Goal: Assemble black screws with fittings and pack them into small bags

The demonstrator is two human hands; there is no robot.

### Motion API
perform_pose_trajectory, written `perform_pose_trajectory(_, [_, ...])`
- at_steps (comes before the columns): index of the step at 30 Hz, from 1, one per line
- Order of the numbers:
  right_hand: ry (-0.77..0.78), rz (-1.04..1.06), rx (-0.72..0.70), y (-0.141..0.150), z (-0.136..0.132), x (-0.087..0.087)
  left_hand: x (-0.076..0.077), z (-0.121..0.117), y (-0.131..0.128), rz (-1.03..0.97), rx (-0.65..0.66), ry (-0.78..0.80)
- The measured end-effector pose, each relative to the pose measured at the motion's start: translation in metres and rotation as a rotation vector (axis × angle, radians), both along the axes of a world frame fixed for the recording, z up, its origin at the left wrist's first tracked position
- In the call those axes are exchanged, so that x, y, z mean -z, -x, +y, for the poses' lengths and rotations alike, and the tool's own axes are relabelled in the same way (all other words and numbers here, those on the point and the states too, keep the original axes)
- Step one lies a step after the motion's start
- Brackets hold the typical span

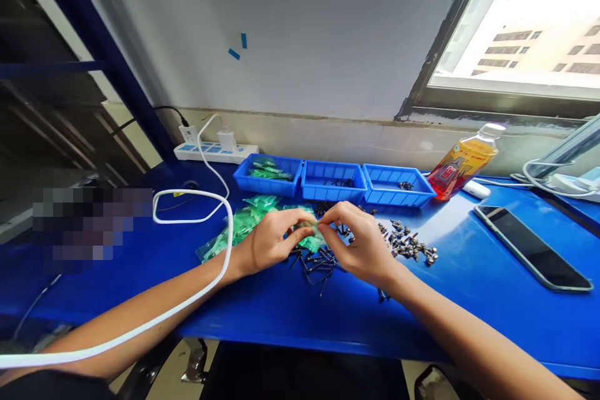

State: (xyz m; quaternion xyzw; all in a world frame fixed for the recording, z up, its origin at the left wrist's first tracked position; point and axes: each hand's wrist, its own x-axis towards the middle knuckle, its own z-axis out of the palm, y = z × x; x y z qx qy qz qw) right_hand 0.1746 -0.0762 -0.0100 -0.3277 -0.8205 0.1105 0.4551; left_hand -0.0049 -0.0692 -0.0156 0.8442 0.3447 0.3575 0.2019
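Note:
My left hand (pixel 276 234) and my right hand (pixel 359 240) meet over the middle of the blue table. Between their pinched fingertips is a small greenish plastic bag (pixel 317 234), partly hidden by the fingers. Under and left of my left hand lies a heap of green plastic bags (pixel 246 217). Long dark screws (pixel 321 264) are scattered below the hands. To the right of my right hand spreads a pile of short metal screws (pixel 410 242).
Along the wall stand three blue bins: the left bin (pixel 239 175) with green bags, the middle bin (pixel 312 190) and right bin (pixel 379 195) with some screws. A drink bottle (pixel 464 159), a phone (pixel 532 247) and a power strip (pixel 187 151) are nearby. A white cable (pixel 229 244) crosses my left forearm.

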Motion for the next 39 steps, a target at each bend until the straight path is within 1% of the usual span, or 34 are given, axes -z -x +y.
perform_pose_trajectory(2, [0.068, 0.013, -0.029, -0.001, 0.001, 0.0, 0.003, 0.003, 0.003, -0.014, 0.043, -0.027])
perform_pose_trajectory(3, [0.116, 0.012, -0.052, -0.002, 0.002, 0.001, 0.005, 0.004, 0.005, -0.016, 0.042, -0.031])
perform_pose_trajectory(5, [0.208, -0.019, -0.117, -0.002, 0.003, 0.001, 0.01, 0.007, 0.008, -0.012, 0.066, -0.023])
perform_pose_trajectory(8, [0.262, -0.067, -0.174, -0.001, 0.003, 0.003, 0.016, 0.008, 0.012, -0.025, 0.126, -0.061])
perform_pose_trajectory(10, [0.265, -0.066, -0.158, 0.002, 0.003, 0.005, 0.018, 0.008, 0.014, -0.019, 0.164, -0.097])
perform_pose_trajectory(13, [0.291, -0.031, -0.154, 0.006, 0.003, 0.007, 0.018, 0.007, 0.015, 0.022, 0.151, -0.113])
perform_pose_trajectory(17, [0.284, 0.014, -0.147, 0.009, 0.002, 0.009, 0.016, 0.005, 0.015, 0.061, 0.148, -0.16])
perform_pose_trajectory(22, [0.234, 0.03, -0.138, 0.009, 0.003, 0.011, 0.017, 0.006, 0.014, 0.052, 0.111, -0.203])
perform_pose_trajectory(26, [0.195, 0.053, -0.077, 0.008, 0.006, 0.011, 0.015, 0.009, 0.016, 0.08, 0.064, -0.215])
perform_pose_trajectory(28, [0.181, 0.069, -0.031, 0.008, 0.007, 0.011, 0.008, 0.013, 0.02, 0.117, 0.005, -0.221])
perform_pose_trajectory(29, [0.179, 0.074, -0.009, 0.008, 0.007, 0.011, 0.002, 0.017, 0.023, 0.119, -0.067, -0.242])
perform_pose_trajectory(30, [0.182, 0.078, 0.01, 0.008, 0.007, 0.011, -0.005, 0.021, 0.028, 0.115, -0.176, -0.251])
perform_pose_trajectory(32, [0.187, 0.074, 0.018, 0.008, 0.007, 0.012, -0.023, 0.035, 0.037, 0.065, -0.443, -0.275])
perform_pose_trajectory(34, [0.187, 0.068, 0.014, 0.007, 0.008, 0.012, -0.041, 0.053, 0.047, 0.067, -0.611, -0.274])
perform_pose_trajectory(36, [0.179, 0.064, 0.016, 0.006, 0.008, 0.012, -0.055, 0.073, 0.057, 0.174, -0.661, -0.239])
perform_pose_trajectory(37, [0.173, 0.062, 0.019, 0.006, 0.009, 0.011, -0.059, 0.084, 0.061, 0.206, -0.668, -0.227])
perform_pose_trajectory(39, [0.158, 0.054, 0.023, 0.005, 0.01, 0.01, -0.059, 0.102, 0.068, 0.296, -0.626, -0.177])
